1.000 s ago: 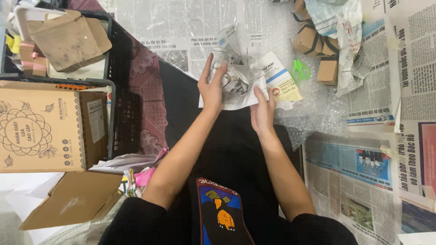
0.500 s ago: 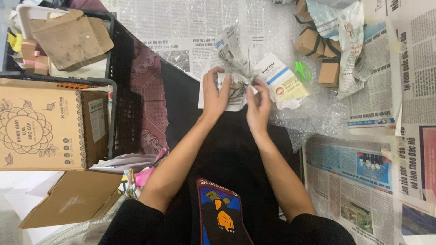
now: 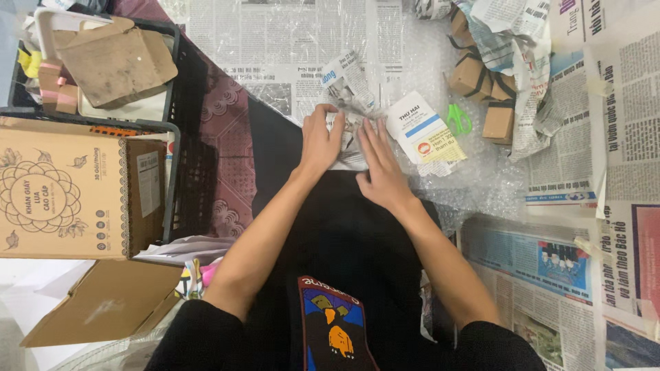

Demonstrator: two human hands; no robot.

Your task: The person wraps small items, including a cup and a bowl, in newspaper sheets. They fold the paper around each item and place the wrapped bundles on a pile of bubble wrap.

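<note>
Newspaper bundle point(image 3: 349, 117) half hidden under both hands point(image 3: 350, 154)

both hands side by side, left point(image 3: 322, 141) curled, right point(image 3: 380, 165) flat, forearms stretched forward.

crumpled newspaper bundle point(image 3: 352, 117), pressed flat on floor

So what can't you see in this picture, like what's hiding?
- Head view: whatever sits inside the crumpled newspaper bundle; the left hand and right hand press on it and the paper covers it.
- Head view: the green scissors blades, hidden under the white leaflet.
- Head view: what the black crate holds, under cardboard scraps.
- Head view: the small taped boxes, partly under loose newspaper.
</note>
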